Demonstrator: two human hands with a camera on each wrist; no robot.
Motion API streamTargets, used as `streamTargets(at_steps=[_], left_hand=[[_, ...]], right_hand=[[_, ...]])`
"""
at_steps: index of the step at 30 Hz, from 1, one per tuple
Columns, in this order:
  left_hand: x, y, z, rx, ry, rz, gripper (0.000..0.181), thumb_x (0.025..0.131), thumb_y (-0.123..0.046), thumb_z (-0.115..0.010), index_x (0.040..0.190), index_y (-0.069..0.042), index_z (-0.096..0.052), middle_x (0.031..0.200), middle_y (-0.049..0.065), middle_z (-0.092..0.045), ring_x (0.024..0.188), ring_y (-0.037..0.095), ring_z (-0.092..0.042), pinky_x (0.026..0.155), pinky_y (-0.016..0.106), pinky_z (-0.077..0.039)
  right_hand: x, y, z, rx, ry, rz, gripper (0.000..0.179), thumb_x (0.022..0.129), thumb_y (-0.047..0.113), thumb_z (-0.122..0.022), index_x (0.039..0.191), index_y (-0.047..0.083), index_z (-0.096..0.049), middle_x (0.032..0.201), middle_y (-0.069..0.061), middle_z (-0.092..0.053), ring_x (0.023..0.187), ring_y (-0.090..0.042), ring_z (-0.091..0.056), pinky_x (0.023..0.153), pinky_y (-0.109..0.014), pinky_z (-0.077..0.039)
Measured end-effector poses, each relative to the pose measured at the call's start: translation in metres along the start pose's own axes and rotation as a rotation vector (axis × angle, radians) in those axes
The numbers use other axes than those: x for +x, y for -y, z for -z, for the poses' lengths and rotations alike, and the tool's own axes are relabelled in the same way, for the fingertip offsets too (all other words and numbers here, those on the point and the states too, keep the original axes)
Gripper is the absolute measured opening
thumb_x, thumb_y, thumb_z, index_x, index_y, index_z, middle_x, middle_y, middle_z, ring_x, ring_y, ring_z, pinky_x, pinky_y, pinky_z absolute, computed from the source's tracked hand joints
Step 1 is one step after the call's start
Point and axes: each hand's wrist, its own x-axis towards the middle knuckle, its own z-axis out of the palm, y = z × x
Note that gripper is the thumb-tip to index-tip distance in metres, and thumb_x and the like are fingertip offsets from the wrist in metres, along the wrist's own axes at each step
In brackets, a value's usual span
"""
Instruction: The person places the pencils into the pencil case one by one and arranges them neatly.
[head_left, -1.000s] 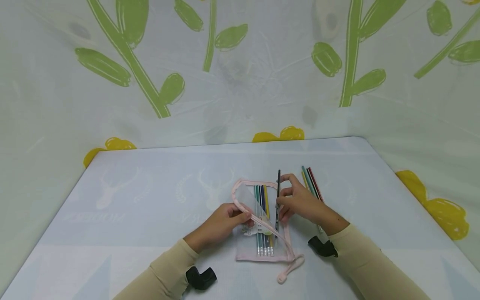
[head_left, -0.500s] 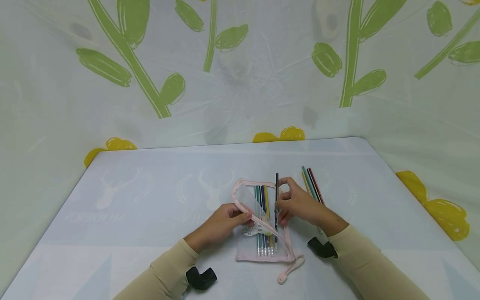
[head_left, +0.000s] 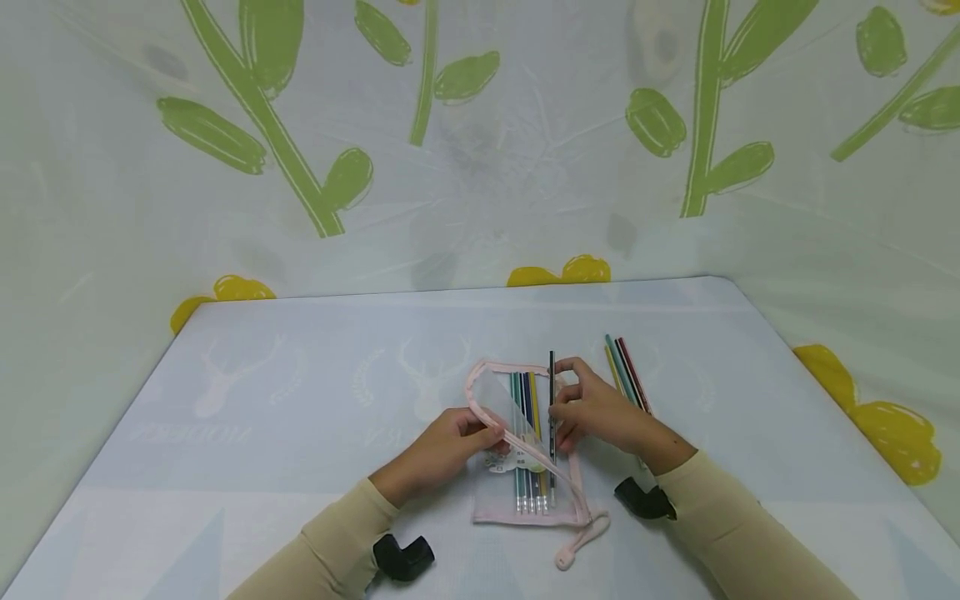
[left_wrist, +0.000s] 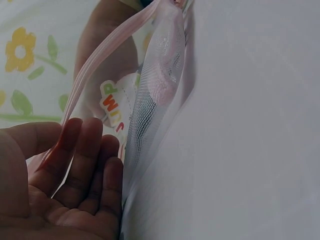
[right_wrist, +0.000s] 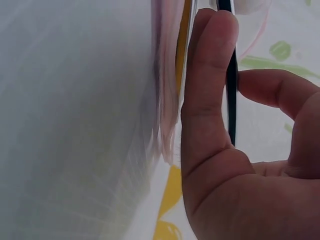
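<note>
A clear mesh zip pouch point(head_left: 491, 500) with pink trim lies on the table. Several pencils point(head_left: 535, 404) with pale lower ends lie side by side inside it. Between thumb and fingers, my left hand point(head_left: 450, 442) pinches the pouch's pink zip edge point(left_wrist: 92, 67), lifting the upper layer. My right hand point(head_left: 600, 412) grips a dark pencil point(head_left: 552, 371) over the opening; its lower part is inside the pouch, beside the yellow pencil. The right wrist view shows this dark pencil point(right_wrist: 231, 95) between the thumb and the fingers.
More loose pencils point(head_left: 630, 371) lie right of the pouch, partly hidden by the right hand and wrist. A pink pull strap point(head_left: 573, 550) hangs from the pouch's lower right corner. A patterned curtain point(head_left: 480, 167) stands behind the table point(head_left: 285, 458).
The dark pencil has slid a little down and left, deeper into the pouch, with my right hand shifting left along with it. My left hand stays on the zip edge.
</note>
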Motion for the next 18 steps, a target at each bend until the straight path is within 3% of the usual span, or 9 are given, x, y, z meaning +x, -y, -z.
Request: streamTargets(at_steps=[18], left_hand=[[0.0000,-0.0005,0.0002,0.020,0.001,-0.012,0.030,0.103,-0.028,-0.055,0.114,-0.003,-0.069,0.103,0.010,-0.076,0.103,0.012,-0.067,0.100,0.033,-0.046]], right_hand=[[0.0048,-0.0021,-0.0027,-0.029,0.038,-0.013,0.071,0.093,0.012,-0.066,0.148,0.008,-0.022,0.098,-0.015,-0.066,0.063,-0.023,-0.070,0.063,-0.036,-0.060]])
